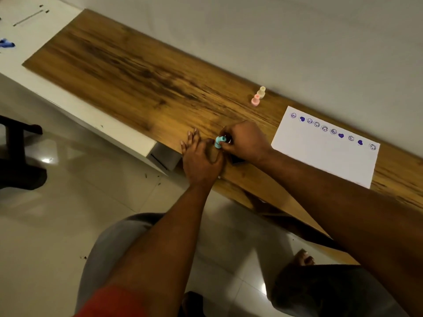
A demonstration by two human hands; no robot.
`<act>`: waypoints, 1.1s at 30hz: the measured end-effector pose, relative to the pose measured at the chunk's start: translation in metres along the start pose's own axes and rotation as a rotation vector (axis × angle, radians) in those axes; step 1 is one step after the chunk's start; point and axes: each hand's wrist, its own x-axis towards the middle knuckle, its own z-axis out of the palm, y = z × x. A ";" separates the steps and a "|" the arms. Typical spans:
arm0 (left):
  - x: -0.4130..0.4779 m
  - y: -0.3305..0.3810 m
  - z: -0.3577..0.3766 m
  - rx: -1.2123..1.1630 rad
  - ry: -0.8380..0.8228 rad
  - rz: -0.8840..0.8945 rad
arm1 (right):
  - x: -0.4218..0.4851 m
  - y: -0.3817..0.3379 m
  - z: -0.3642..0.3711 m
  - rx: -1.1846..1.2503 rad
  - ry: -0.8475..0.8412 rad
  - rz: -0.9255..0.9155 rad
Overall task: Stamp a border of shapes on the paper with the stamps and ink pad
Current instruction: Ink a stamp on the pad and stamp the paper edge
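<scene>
A white paper [320,154] lies on the wooden table at the right, with a row of blue smiley and heart prints along its far edge. My right hand [246,140] grips a small light-blue stamp [219,141] near the table's front edge. My left hand [200,156] rests beside it, fingers spread on the wood, thumb touching the stamp's side. A dark object [237,160], possibly the ink pad, peeks out under my right wrist, mostly hidden. A pink stamp [255,100] and a cream stamp [261,91] stand upright together behind my hands.
The wooden table [128,65] runs diagonally along a white wall. A white cabinet [34,26] adjoins it at the left, with a blue item [6,43] on top. A dark chair base [20,156] stands on the tiled floor at the left.
</scene>
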 end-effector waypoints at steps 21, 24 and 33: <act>0.003 0.004 0.014 0.052 0.022 -0.060 | 0.020 -0.024 0.017 -0.401 -0.145 0.012; 0.003 0.004 0.016 0.061 0.031 -0.060 | 0.018 -0.020 0.020 -0.338 -0.109 0.043; 0.005 0.007 0.017 0.064 0.050 -0.092 | 0.029 -0.011 0.026 -0.114 -0.016 0.081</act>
